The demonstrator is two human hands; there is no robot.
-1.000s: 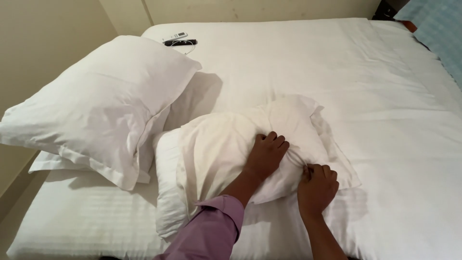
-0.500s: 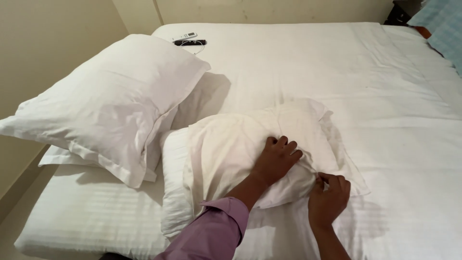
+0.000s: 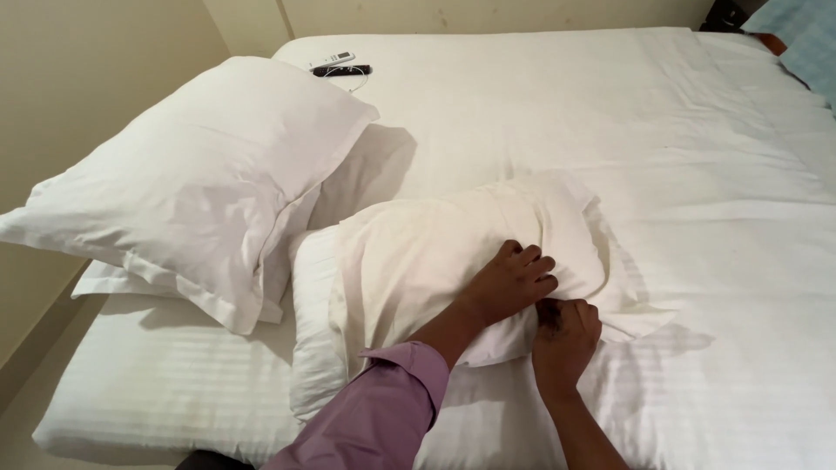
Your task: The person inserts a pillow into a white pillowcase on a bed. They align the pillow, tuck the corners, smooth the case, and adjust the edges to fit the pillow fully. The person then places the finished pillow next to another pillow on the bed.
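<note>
A cream pillow [image 3: 418, 252] lies half inside a white pillowcase [image 3: 318, 348] on the bed, near the front. My left hand [image 3: 509, 280], in a purple sleeve, presses on the pillow's near right end, its fingers curled over the edge. My right hand [image 3: 568, 335] is a fist just below it, closed on the pillowcase's loose flap [image 3: 640, 318]. The two hands touch each other.
Two white cased pillows [image 3: 192, 183] are stacked at the left by the wall. Two remote controls, one white [image 3: 332, 60] and one black [image 3: 342, 70], lie at the far edge of the white striped sheet [image 3: 610, 113]. A blue cloth [image 3: 805, 39] shows at the top right.
My two hands have drawn together at the pillow's near right end, the right one moving up to meet the left. The flap beside them has shifted a little.
</note>
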